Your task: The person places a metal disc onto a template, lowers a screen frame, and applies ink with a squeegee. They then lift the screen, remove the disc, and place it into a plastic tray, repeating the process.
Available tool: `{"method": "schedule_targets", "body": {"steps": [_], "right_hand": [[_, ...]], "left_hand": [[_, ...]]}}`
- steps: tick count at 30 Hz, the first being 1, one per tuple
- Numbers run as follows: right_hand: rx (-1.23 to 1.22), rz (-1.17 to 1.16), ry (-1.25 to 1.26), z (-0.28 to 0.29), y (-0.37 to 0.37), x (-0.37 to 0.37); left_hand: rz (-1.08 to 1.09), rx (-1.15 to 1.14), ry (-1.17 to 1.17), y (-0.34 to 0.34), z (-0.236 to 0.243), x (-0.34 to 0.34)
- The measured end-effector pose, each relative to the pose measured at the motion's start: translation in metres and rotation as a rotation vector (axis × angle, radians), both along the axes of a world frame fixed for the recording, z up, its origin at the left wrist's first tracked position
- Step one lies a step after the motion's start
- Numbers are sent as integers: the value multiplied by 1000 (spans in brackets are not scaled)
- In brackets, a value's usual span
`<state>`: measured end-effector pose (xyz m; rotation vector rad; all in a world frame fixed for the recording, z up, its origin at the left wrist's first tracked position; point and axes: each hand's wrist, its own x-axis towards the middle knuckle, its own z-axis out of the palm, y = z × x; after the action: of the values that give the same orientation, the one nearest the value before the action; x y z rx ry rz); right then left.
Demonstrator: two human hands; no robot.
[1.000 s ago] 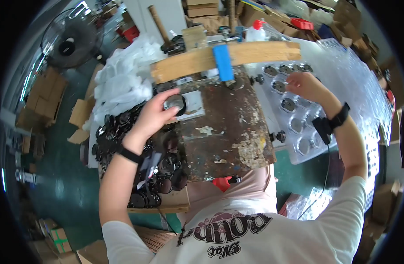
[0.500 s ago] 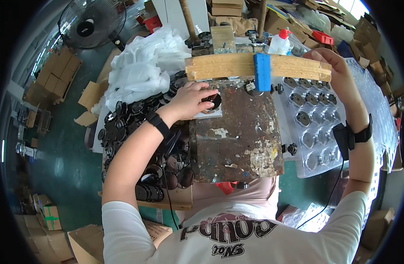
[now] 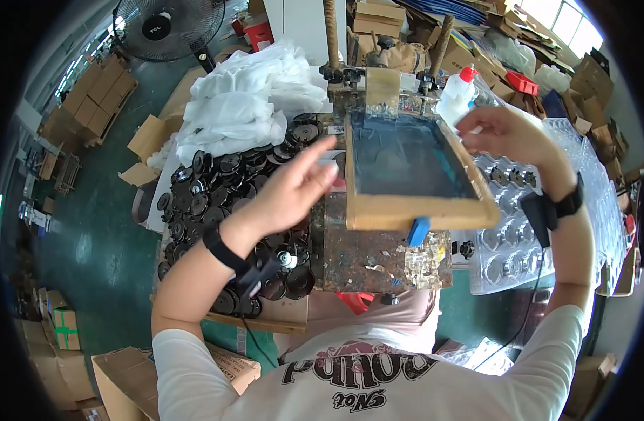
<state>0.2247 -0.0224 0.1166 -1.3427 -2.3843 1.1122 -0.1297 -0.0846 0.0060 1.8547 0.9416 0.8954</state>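
Note:
A wooden-framed printing screen (image 3: 420, 215) with dark blue mesh is lowered over the stained work board (image 3: 350, 259). A blue clip (image 3: 418, 231) sits on its near edge. My left hand (image 3: 294, 186) is just left of the frame, index finger stretched out and thumb apart, holding nothing. Below that hand lies a heap of black round lids (image 3: 209, 203). By the frame's far right side hangs my right hand (image 3: 507, 137), slightly blurred, its fingers loosely bent and apart with nothing visible in them. Whether its fingertips touch the frame I cannot tell.
White soft sheets (image 3: 241, 98) are piled behind the lids. A clear bottle with a red top (image 3: 458, 95) stands behind the frame. On the right, a clear plastic tray (image 3: 493, 277) holds round pieces in its pockets. Threaded posts (image 3: 330, 35) rise at the board's back.
The screen has swung down from its raised position to cover the board. My left hand has left the black lid on the board and moved down-left. My right hand has moved left and slightly nearer.

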Motion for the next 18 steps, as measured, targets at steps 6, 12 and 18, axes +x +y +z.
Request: {"method": "schedule_targets", "body": {"steps": [6,12,18], "right_hand": [[636,10,-82,-36,38,-85],[687,142,-355,-71,50,-111],[698,272,-64,-85,-13,-107]], "left_hand": [[7,-178,166,-36,-24,21],[-22,-140,313,-33,-39,23],[-38,-127,322,-32,-41,17]]}}
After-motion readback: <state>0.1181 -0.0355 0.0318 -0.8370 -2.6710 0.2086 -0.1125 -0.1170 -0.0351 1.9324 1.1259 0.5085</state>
